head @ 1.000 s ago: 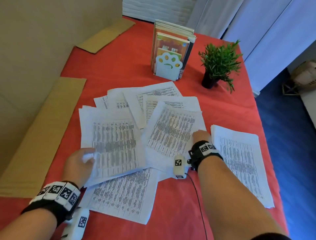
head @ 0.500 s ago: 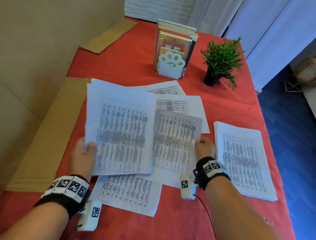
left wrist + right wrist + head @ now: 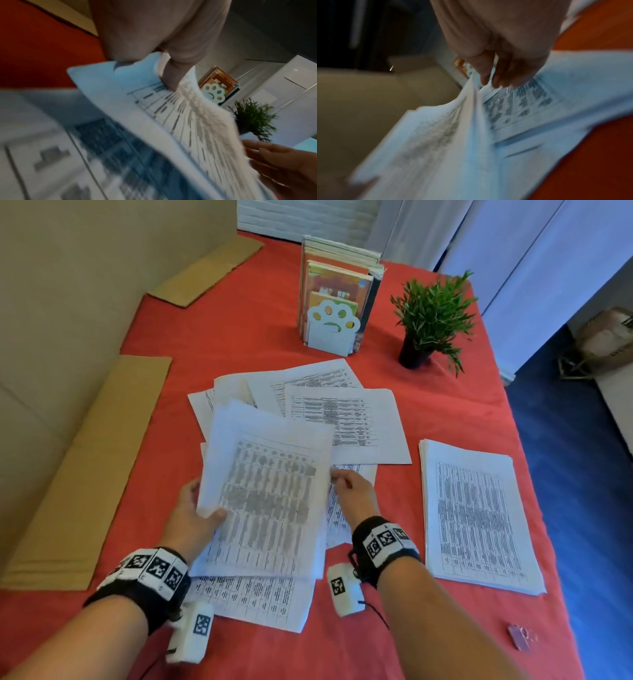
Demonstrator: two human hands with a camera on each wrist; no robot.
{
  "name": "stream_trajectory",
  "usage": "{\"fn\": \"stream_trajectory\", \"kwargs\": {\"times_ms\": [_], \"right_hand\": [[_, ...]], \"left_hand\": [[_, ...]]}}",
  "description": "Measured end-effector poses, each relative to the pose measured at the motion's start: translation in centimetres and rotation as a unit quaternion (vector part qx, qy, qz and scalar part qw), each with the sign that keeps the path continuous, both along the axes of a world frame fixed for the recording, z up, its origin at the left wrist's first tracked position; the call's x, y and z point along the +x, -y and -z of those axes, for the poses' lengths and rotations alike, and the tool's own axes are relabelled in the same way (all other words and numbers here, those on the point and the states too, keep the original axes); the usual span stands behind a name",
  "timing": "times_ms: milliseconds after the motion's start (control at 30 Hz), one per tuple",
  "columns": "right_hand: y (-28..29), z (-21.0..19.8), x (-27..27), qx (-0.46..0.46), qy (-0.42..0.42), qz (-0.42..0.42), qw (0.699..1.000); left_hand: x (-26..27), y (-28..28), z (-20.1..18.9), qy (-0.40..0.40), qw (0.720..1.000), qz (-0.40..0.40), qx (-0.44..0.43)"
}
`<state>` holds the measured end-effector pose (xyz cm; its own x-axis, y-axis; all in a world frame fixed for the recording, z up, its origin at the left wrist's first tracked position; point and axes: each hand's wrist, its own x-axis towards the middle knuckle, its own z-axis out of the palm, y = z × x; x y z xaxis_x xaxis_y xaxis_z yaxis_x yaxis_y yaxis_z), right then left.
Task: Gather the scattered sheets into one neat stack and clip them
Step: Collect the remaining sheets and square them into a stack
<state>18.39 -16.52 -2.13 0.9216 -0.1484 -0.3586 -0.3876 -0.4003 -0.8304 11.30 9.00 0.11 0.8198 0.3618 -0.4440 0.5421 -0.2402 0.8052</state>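
White printed sheets (image 3: 263, 501) — pinched by left hand (image 3: 191, 518) | right hand (image 3: 352, 491) pinches opposite edge | stacked pile (image 3: 476, 518) — right of it

Red-clothed table (image 3: 239, 330), beige wall (image 3: 68, 285) — blue floor (image 3: 575, 460), white curtains (image 3: 513, 251)

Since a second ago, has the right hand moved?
Yes. The right hand has come back toward the person, away from the plant, and now touches the right edge of the lifted sheets held by the left hand.
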Motion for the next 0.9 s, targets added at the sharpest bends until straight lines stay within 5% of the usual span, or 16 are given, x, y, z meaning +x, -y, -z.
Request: {"fn": "stream_trajectory", "kwargs": {"times_ms": [133, 400, 633, 733, 900], "right_hand": [[0.0, -0.3, 1.4, -0.248, 0.060, -0.181, 0.950], [-5.3, 0.1, 3.0, -0.319, 0.049, -0.351, 0.879], [-8.6, 0.9, 4.4, -0.401, 0.014, -0.392, 0.828], [-9.2, 1.1, 5.0, -0.409, -0.014, -0.358, 0.839], [-7.6, 0.2, 4.4, -0.303, 0.051, -0.313, 0.899]], "left_hand": [[0.0, -2.5, -0.3, 0.018, 0.990, -0.050, 0.131], [-1.3, -5.8, 0.4, -0.021, 0.972, -0.099, 0.212], [-2.1, -6.8, 1.0, -0.011, 0.974, -0.120, 0.190], [-2.1, -6.9, 0.9, -0.010, 0.975, -0.129, 0.180], [-1.8, -7.1, -0.1, 0.038, 0.974, -0.196, 0.111]]}}
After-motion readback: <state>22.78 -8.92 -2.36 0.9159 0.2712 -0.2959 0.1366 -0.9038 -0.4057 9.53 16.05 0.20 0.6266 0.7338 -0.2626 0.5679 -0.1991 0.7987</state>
